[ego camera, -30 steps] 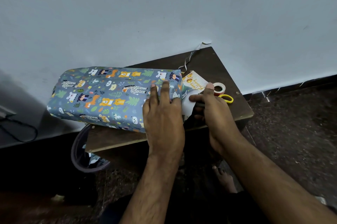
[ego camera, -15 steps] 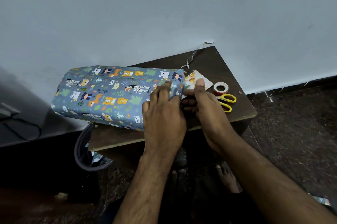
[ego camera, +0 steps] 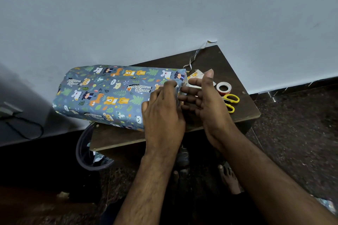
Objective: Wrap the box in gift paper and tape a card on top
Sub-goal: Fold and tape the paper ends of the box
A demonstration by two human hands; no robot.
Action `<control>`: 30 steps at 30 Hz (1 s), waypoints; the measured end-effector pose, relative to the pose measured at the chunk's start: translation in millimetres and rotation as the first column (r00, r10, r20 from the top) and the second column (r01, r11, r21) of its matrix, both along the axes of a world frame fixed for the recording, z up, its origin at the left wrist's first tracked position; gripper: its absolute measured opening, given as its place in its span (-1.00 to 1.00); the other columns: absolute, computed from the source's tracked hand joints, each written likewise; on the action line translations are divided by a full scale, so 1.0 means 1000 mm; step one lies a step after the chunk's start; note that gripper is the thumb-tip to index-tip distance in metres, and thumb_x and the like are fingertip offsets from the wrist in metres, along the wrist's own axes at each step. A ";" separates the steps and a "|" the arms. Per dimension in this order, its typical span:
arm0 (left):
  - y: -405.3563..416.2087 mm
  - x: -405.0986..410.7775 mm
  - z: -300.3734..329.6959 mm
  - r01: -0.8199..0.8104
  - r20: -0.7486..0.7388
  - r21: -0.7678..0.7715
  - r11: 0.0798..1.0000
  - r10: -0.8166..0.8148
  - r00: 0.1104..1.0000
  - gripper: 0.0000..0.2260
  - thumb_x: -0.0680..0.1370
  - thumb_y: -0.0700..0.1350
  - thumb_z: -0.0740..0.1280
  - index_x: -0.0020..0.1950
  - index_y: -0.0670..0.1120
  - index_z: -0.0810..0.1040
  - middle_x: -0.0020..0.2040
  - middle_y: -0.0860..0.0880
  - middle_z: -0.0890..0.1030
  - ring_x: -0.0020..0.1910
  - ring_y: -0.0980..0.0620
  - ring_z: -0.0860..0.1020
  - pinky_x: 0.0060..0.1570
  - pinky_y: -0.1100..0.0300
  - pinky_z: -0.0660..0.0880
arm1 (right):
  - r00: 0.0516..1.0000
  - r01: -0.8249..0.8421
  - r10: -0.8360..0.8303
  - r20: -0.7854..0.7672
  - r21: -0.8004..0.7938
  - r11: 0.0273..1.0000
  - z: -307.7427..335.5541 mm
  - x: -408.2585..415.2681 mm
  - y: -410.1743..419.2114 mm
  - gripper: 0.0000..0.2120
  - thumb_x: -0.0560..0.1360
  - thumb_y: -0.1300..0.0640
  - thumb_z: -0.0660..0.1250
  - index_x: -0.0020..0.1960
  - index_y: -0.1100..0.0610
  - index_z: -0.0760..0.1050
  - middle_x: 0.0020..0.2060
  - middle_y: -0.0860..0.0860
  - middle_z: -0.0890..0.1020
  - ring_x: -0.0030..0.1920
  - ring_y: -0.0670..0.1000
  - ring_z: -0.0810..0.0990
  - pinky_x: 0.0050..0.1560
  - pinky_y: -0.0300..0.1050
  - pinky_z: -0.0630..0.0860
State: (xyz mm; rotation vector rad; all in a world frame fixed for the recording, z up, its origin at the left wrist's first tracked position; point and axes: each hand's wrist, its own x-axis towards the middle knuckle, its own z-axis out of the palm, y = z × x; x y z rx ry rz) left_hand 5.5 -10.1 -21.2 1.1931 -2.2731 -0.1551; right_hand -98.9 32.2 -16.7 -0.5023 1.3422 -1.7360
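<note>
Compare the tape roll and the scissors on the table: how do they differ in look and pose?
The tape roll is a white ring with a red-orange rim and an open hole; the scissors show yellow loop handles, the blades hidden behind the right hand. The tape roll sits nearer the wall, the scissors nearer the table's front edge. Both lie untouched.

A plain pale wall (ego camera: pixel 164 14) is seen at the far side. A dark wooden table (ego camera: pixel 219 60) is set against it, above a dark speckled floor (ego camera: pixel 301 124).
</note>
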 end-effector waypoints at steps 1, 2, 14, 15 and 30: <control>0.000 0.000 0.000 -0.004 -0.019 0.008 1.000 0.004 1.000 -0.51 0.44 -0.22 0.44 0.32 0.02 0.40 0.14 0.07 0.60 0.19 -0.02 0.45 -0.06 0.20 0.05 | 1.000 0.009 -0.009 0.017 -0.003 1.000 0.000 -0.001 0.000 -0.40 0.62 -0.33 -0.03 0.24 0.10 0.51 0.11 0.09 0.70 0.09 0.03 0.71 0.01 -0.08 0.67; 0.000 0.000 0.000 -0.007 -0.039 0.019 1.000 0.008 0.999 -0.52 0.44 -0.22 0.44 0.31 0.02 0.40 0.14 0.08 0.60 0.19 -0.02 0.45 -0.05 0.20 0.06 | 0.999 0.014 -0.013 0.032 -0.010 1.000 0.000 -0.001 0.000 -0.41 0.63 -0.32 -0.03 0.25 0.10 0.51 0.11 0.08 0.71 0.10 0.02 0.71 0.05 -0.06 0.67; -0.004 0.003 0.007 0.046 0.041 0.022 0.999 -0.046 0.998 -0.59 0.44 -0.24 0.38 0.24 0.06 0.48 0.14 0.08 0.55 0.11 -0.04 0.39 -0.03 0.07 0.18 | 0.990 -0.088 0.098 0.101 -0.100 0.991 -0.002 -0.001 -0.003 -0.31 0.54 -0.37 -0.03 0.51 -0.02 0.34 0.42 -0.11 0.52 0.38 -0.16 0.51 0.27 -0.13 0.53; -0.004 0.003 0.007 0.049 0.042 0.028 0.998 -0.051 0.998 -0.60 0.44 -0.24 0.38 0.24 0.05 0.49 0.16 0.07 0.55 0.12 -0.05 0.40 -0.02 0.07 0.19 | 0.995 -0.050 0.057 0.079 -0.091 0.995 -0.001 -0.001 -0.002 -0.42 0.61 -0.30 -0.01 0.45 0.00 0.41 0.34 -0.11 0.59 0.32 -0.15 0.56 0.23 -0.13 0.57; -0.003 0.004 0.007 0.046 -0.109 0.134 0.990 -0.031 0.994 -0.54 0.43 -0.30 0.39 0.27 -0.05 0.38 0.22 0.09 0.53 0.21 -0.03 0.41 0.08 0.07 0.18 | 0.986 0.166 -0.155 -0.067 0.215 0.962 -0.019 0.004 -0.009 -0.77 0.68 0.10 0.24 0.05 0.27 0.54 -0.16 0.15 0.72 -0.11 0.11 0.75 -0.09 0.15 0.71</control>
